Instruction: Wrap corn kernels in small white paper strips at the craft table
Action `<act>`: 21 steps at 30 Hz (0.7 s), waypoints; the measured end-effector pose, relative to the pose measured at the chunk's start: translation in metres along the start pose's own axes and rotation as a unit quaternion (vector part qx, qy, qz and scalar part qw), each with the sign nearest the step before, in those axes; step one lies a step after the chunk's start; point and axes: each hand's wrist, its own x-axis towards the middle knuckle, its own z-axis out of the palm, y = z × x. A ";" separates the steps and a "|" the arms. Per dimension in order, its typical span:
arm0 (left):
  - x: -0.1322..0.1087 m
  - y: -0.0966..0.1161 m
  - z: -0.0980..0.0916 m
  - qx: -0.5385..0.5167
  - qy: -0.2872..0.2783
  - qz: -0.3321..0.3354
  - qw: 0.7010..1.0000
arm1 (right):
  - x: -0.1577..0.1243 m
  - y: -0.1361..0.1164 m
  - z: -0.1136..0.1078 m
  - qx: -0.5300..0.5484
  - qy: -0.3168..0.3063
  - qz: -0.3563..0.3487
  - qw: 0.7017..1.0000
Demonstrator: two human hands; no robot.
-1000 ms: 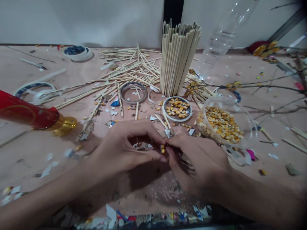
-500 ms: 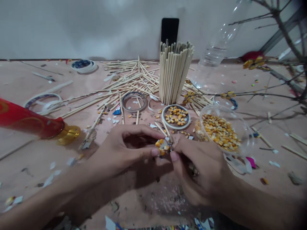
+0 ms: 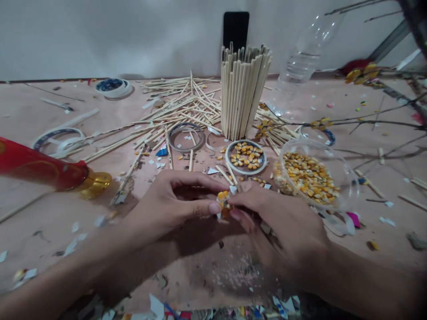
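Between my hands is a small flower made of yellow corn kernels (image 3: 223, 196), with a pale centre. My left hand (image 3: 180, 198) pinches its left edge between thumb and fingers. My right hand (image 3: 283, 218) has its thumb and forefinger closed on the flower's right side, covering part of it. Just beyond my fingers, a tape ring (image 3: 227, 163) encircles several kernel flowers (image 3: 247, 155). A clear plastic tub (image 3: 350, 189) of loose corn kernels (image 3: 310, 178) stands past my right hand.
A bundle of sticks (image 3: 245, 93) stands upright before a dark phone (image 3: 235, 29); loose sticks (image 3: 196, 106) lie behind. A red tube with a gold end (image 3: 95, 184) juts in from the left. Branches with kernel flowers (image 3: 322, 123) reach in from the right, near a plastic bottle (image 3: 296, 71).
My right thumb and forefinger have shifted left, further over the kernel flower, which is now more covered. My left hand keeps its pinch. The view has tilted slightly.
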 end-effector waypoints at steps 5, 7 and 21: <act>0.000 -0.004 0.003 -0.027 -0.010 0.025 0.999 | -0.001 0.000 0.001 -0.055 0.004 -0.054 0.997; 0.000 -0.006 0.005 -0.031 -0.017 0.028 0.999 | -0.001 0.000 0.002 -0.044 -0.006 -0.054 0.998; -0.003 -0.004 0.005 0.041 -0.044 0.086 0.995 | 0.002 0.003 0.003 -0.003 -0.011 -0.066 0.998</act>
